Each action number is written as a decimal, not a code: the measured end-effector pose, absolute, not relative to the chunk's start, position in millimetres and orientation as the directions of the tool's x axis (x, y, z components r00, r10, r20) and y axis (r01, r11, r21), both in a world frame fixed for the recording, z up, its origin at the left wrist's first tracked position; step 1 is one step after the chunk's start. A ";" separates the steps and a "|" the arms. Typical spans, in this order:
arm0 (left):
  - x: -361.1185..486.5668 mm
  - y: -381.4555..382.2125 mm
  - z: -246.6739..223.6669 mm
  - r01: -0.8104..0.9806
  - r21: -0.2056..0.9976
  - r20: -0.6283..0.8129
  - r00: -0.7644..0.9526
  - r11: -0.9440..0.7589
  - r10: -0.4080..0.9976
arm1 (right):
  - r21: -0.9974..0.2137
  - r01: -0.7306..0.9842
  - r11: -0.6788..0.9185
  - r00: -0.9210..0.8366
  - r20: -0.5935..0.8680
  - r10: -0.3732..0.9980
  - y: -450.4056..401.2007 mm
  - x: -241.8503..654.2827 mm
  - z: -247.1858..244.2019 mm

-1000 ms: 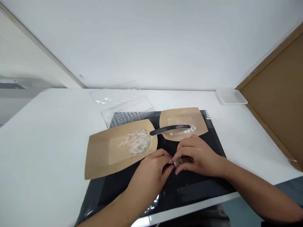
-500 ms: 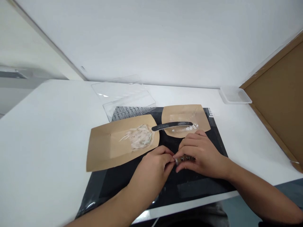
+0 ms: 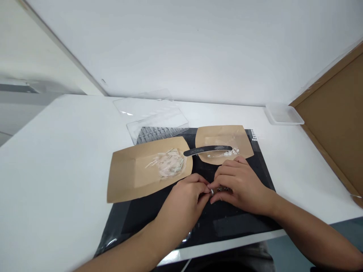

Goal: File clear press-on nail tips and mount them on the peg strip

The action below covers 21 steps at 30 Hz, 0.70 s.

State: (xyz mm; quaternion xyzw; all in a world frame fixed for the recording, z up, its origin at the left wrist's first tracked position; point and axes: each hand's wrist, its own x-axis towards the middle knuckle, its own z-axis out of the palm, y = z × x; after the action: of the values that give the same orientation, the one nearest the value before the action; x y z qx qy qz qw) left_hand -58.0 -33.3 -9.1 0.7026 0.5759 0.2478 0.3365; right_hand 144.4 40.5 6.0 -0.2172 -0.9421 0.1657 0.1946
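Nearest, the forearms come in low, the left from the near left and the right from the right, so both hands meet over a black mat (image 3: 241,224) on the white tabletop (image 3: 68,170). The small piece with a shiny end (image 3: 212,192) lies inside the right grip, its long axis seemingly running left to right, its bright end facing the left fingertips. The right hand (image 3: 242,185) arches palm down around it, thumb on the near side and fingers on the far side, grasping it; the left hand (image 3: 183,194) has thumb and forefinger drawn together at that end, though whether they pinch anything is hidden. Beyond the grip to the left sits the larger paper tray (image 3: 123,173) with clear slivers (image 3: 171,164); straight beyond, a black file (image 3: 208,149) spans toward the smaller paper tray (image 3: 205,132). Farthest are clear panels (image 3: 157,121) at far left and a plastic container (image 3: 285,115) at far right.
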 end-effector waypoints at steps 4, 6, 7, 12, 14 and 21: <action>-57.2 -33.2 -7.2 0.644 0.759 -0.054 0.210 -0.096 0.976 | -0.404 0.366 0.839 -0.829 0.268 0.491 40.4 143.5 4.9; -56.9 -33.4 -6.7 0.650 0.754 -0.062 0.207 -0.090 0.976 | -0.426 0.372 0.824 -0.827 0.251 0.504 40.6 143.1 4.3; -56.7 -33.6 -6.6 0.654 0.751 -0.064 0.206 -0.089 0.976 | -0.441 0.375 0.816 -0.825 0.243 0.510 40.6 142.8 4.0; -56.4 -34.0 -7.7 0.664 0.742 -0.071 0.216 -0.093 0.974 | -0.471 0.386 0.793 -0.816 0.225 0.532 40.0 141.9 2.6; -56.2 -33.8 -8.0 0.669 0.738 -0.069 0.211 -0.092 0.975 | -0.460 0.388 0.799 -0.816 0.231 0.529 39.7 142.7 2.7; -55.7 -33.2 -6.6 0.680 0.728 -0.079 0.211 -0.088 0.974 | -0.460 0.335 0.822 -0.847 0.235 0.477 40.7 149.3 2.9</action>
State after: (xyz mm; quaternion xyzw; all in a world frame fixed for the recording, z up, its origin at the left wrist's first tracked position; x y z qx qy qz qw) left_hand -55.7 -33.2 -6.6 0.7036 0.5877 0.2217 0.3323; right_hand 149.3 40.7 2.9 -0.2162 -0.9387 0.2054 0.1727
